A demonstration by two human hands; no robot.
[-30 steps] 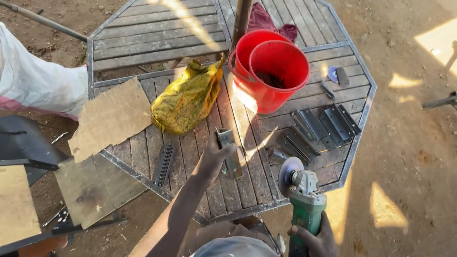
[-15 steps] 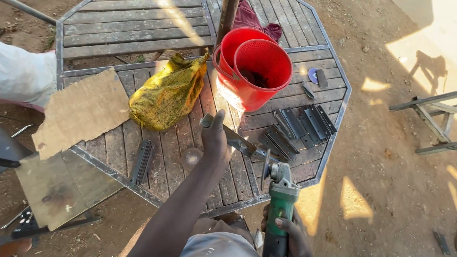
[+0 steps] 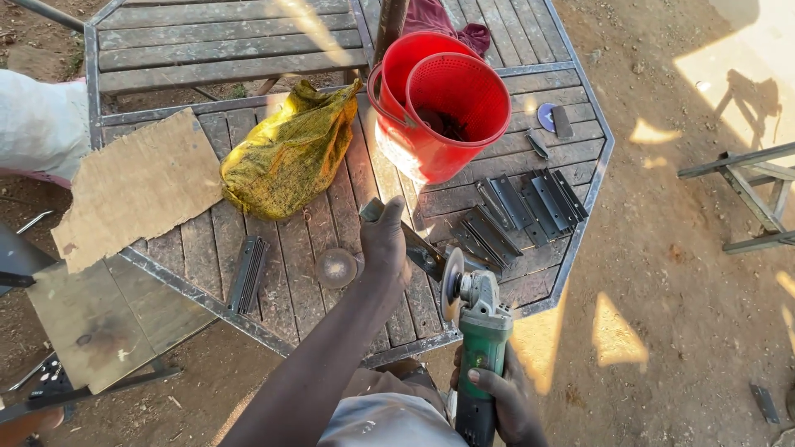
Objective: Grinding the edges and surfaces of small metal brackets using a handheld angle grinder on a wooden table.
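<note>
Left hand (image 3: 386, 240) covers most of the metal piece (image 3: 426, 257); grip on it not readable. Right hand (image 3: 505, 401) cut by bottom edge, as is the green grinder (image 3: 480, 348) body. Red bucket (image 3: 431, 116) contents dark, unidentifiable. White sleeve (image 3: 37, 124) runs off left edge.

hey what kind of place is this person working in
Probably an outdoor, makeshift metalworking spot. Bare dirt ground lies around a slatted table; the right hand holds an angle grinder, and cut metal pieces lie beside a red bucket.
</note>
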